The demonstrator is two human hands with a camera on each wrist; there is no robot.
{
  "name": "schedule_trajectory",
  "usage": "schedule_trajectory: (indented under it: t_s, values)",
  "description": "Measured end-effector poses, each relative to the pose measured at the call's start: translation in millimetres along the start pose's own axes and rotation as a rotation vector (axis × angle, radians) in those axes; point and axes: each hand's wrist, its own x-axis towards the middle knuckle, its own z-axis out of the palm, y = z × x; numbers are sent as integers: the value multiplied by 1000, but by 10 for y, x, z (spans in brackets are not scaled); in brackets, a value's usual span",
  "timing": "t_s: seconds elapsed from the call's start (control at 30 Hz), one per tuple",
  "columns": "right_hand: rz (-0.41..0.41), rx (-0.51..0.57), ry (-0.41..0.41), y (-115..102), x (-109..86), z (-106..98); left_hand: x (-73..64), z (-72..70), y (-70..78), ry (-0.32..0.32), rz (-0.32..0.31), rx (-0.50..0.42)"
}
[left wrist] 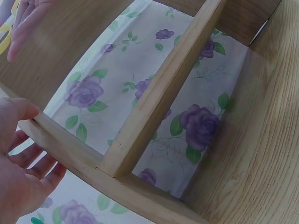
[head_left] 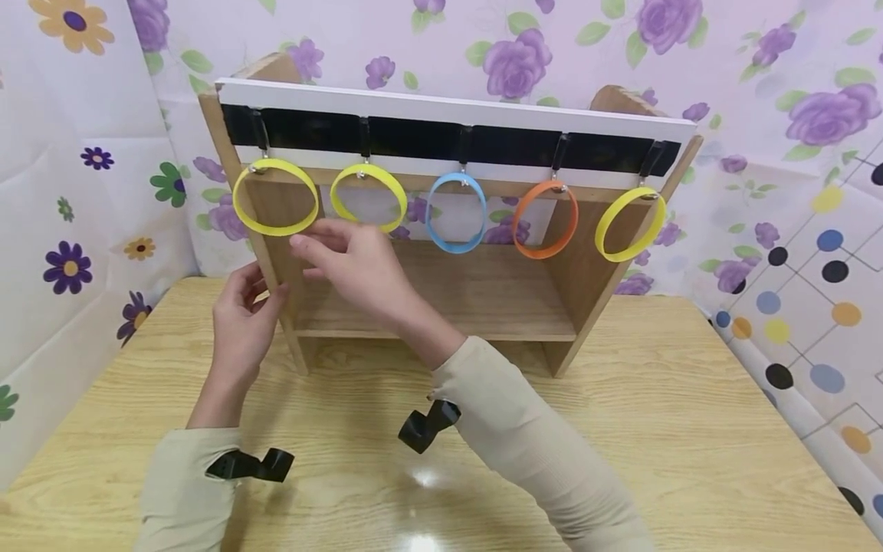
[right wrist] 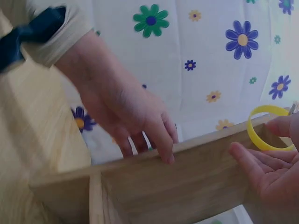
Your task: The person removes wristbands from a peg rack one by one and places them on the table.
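Note:
A wooden shelf unit [head_left: 441, 291] stands on the table, with flat rubber-like rings hanging in a row from its front rail. My left hand [head_left: 243, 322] grips the unit's left side panel [left wrist: 74, 149], its thumb on the inner side and its fingers on the outer side. Close under the leftmost yellow ring [head_left: 277, 229] is my right hand [head_left: 369, 268], thumb and fingers spread apart. In the right wrist view its thumb overlaps that ring. Rightward hang a second yellow ring [head_left: 400, 195], a blue ring [head_left: 429, 222], an orange ring [head_left: 574, 218] and another yellow ring [head_left: 602, 230].
Metal hooks hold the rings below a white rail [head_left: 455, 105] with a black strip. A light wood table [head_left: 662, 429] lies underneath. Flowered cloth [head_left: 414, 46] covers the back, and more patterned cloth rises at both sides. Each sleeve carries a black camera mount [head_left: 417, 431].

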Motion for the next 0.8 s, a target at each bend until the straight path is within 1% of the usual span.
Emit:
schedule_trajectory:
  t_s: [0.07, 0.17, 0.27, 0.33, 0.47, 0.6, 0.8]
  values:
    - [14, 98, 18, -1, 17, 15, 0, -2, 2, -3, 6, 1]
    - [55, 216, 48, -4, 36, 41, -1, -1, 6, 1, 15, -2]
    - [101, 318, 89, 8, 62, 71, -1, 2, 9, 5, 23, -13]
    - [115, 367, 113, 15, 73, 84, -1, 4, 14, 4, 29, -15]
    - [105, 389, 135, 24, 75, 97, -2, 9, 28, -1, 32, -10]
    - [85, 393, 125, 23, 58, 115, -4, 2, 34, -2, 29, -1]
    - [58, 401, 113, 20, 32, 155, -1, -5, 27, -7, 44, -2]
